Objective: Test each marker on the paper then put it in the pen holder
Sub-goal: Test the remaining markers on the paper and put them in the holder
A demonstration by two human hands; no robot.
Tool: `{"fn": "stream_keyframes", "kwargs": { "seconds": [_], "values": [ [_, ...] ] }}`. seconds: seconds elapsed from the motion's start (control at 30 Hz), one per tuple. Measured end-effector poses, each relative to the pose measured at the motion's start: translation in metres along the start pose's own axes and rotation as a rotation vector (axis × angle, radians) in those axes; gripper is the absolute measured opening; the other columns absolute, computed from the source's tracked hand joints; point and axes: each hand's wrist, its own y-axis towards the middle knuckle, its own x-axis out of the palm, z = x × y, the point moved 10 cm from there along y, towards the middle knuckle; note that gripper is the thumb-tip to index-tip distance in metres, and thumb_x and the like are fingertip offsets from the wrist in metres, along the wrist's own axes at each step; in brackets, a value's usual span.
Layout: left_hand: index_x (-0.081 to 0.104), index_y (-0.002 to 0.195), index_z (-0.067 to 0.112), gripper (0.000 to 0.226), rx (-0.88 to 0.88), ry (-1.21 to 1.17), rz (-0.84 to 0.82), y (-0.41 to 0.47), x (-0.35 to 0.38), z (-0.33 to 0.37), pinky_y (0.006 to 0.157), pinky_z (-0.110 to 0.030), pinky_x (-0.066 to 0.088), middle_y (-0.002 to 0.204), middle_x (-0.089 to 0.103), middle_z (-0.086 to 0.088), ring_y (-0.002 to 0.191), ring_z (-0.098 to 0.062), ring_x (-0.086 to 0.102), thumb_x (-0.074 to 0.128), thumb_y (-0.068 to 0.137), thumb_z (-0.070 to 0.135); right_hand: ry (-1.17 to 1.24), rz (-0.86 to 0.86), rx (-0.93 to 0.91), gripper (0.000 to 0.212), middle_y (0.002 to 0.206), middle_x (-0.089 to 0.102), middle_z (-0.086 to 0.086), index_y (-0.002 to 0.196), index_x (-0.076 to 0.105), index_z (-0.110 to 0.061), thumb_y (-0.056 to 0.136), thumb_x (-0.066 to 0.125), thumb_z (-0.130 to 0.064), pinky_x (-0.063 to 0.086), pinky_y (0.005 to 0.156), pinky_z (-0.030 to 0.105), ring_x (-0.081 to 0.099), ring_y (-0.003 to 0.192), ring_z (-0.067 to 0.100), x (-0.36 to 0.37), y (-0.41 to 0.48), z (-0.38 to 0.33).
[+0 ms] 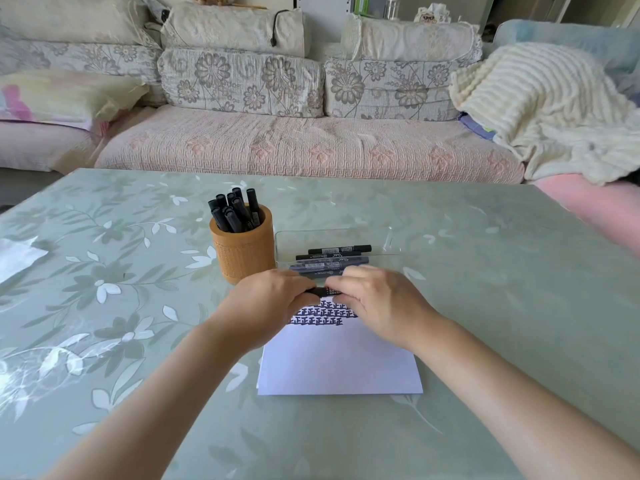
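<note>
1. Black plastic shows between the 2 hands: a marker [322, 291] lies level there. We see only its short middle stretch, since both ends are hidden inside the fingers.
2. The left hand [273, 301] has its fingers curled round the marker's left end, and the right hand [375, 301] has its fingers curled round the right end. Both hands are grasping the same marker. We cannot tell whether its cap is on or off.
3. Just beneath the fingers lies the paper [341, 362], flat on the table [485, 306]. Rows of dark written marks [320, 315] sit right under the knuckles at the sheet's far edge, partly covered by both hands.
4. Beyond the left fingers, and near them, stands the pen holder [244, 254], a round wooden cup. The upright markers [233, 209] stick out of its top in a bunch.
5. Just past the right fingers we see a clear tray [389, 239] beside the holder. The loose markers [334, 258] lie in it on their sides, close together.
6. Well away to the left of the fingers, a white sheet [17, 258] lies at the table's edge.
7. Far beyond the fingers runs a sofa [311, 147] with floral cushions, and a cream blanket [536, 98] is heaped at its right end.
</note>
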Motion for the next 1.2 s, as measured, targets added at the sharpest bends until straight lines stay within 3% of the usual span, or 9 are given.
{"fn": "stream_keyframes", "kwargs": {
  "seconds": [0.13,0.27,0.37,0.5,0.63,0.8,0.87,1.03,1.2],
  "values": [
    [0.066,0.09,0.026,0.024,-0.079,-0.092,-0.068,0.0,0.004,-0.012,0.061,-0.038,0.047,0.072,0.059,0.009,0.068,-0.011,0.054,0.052,0.094,0.045,-0.107,0.08,-0.106,0.01,0.07,0.05,-0.003,0.096,0.067,-0.017,0.087,0.07,-0.02,0.027,0.057,0.025,0.038,0.063,0.018,-0.01,0.002,-0.012],
    [0.069,0.095,0.028,0.009,-0.035,-0.02,-0.032,-0.007,-0.009,-0.021,0.062,-0.032,0.048,0.08,0.062,0.015,0.076,-0.006,0.055,0.063,0.091,0.033,0.111,-0.147,0.105,0.014,0.071,0.05,-0.012,0.09,0.063,-0.026,0.098,0.054,-0.032,0.031,0.063,0.029,0.046,0.073,0.015,0.011,0.0,0.006],
    [0.071,0.097,0.031,0.01,-0.193,0.01,0.055,-0.02,-0.03,-0.061,0.063,-0.029,0.048,0.091,0.065,0.02,0.077,-0.008,0.057,0.066,0.089,0.032,0.163,-0.184,0.206,0.021,0.064,0.046,-0.013,0.08,0.055,-0.03,0.1,0.05,-0.032,0.034,0.064,0.032,0.044,0.069,0.014,0.01,-0.008,0.028],
    [0.069,0.109,0.035,0.022,-0.342,0.038,0.003,-0.039,-0.02,-0.094,0.065,-0.03,0.046,0.095,0.054,0.017,0.077,-0.011,0.053,0.067,0.088,0.032,0.26,-0.141,0.285,0.024,0.085,0.057,-0.016,0.111,0.069,-0.025,0.1,0.048,-0.023,0.038,0.073,0.022,0.052,0.079,0.004,0.015,-0.016,0.044],
    [0.062,0.102,0.036,0.013,-0.413,0.122,-0.029,-0.048,-0.006,-0.102,0.066,-0.031,0.044,0.093,0.054,0.018,0.088,-0.012,0.051,0.062,0.089,0.04,0.318,-0.109,0.288,0.038,0.087,0.046,-0.021,0.135,0.059,-0.018,0.101,0.043,-0.013,0.034,0.072,0.007,0.05,0.079,-0.01,0.02,-0.016,0.039],
    [0.064,0.097,0.033,0.013,-0.409,0.117,-0.049,-0.054,0.008,-0.111,0.07,-0.034,0.046,0.098,0.056,0.013,0.094,-0.016,0.048,0.06,0.089,0.043,0.388,-0.057,0.307,0.045,0.089,0.046,-0.022,0.143,0.049,-0.023,0.1,0.045,-0.01,0.034,0.072,0.005,0.049,0.079,-0.011,0.016,-0.018,0.039],
    [0.064,0.104,0.032,0.02,-0.402,0.129,-0.044,-0.054,0.009,-0.11,0.067,-0.032,0.043,0.102,0.056,0.012,0.094,-0.016,0.048,0.058,0.09,0.045,0.425,-0.04,0.299,0.041,0.091,0.052,-0.018,0.13,0.051,-0.034,0.098,0.048,-0.009,0.035,0.069,0.008,0.051,0.075,-0.003,0.015,-0.018,0.039],
    [0.066,0.107,0.028,0.022,-0.271,0.049,0.101,-0.044,-0.009,-0.076,0.07,-0.028,0.046,0.1,0.055,0.012,0.093,-0.011,0.052,0.062,0.089,0.038,0.507,0.081,0.28,0.036,0.092,0.053,-0.016,0.094,0.062,-0.031,0.094,0.047,0.002,0.038,0.069,0.015,0.055,0.071,0.004,0.009,-0.018,0.045],
    [0.07,0.098,0.033,0.017,0.008,-0.097,0.01,-0.04,0.013,-0.004,0.07,-0.016,0.041,0.096,0.058,0.016,0.088,-0.002,0.053,0.061,0.087,0.042,0.533,0.062,0.293,0.068,0.105,0.052,-0.013,0.126,0.063,-0.025,0.083,0.033,0.019,0.04,0.081,0.012,0.053,0.089,0.008,0.017,-0.023,0.046]
  ]
}}
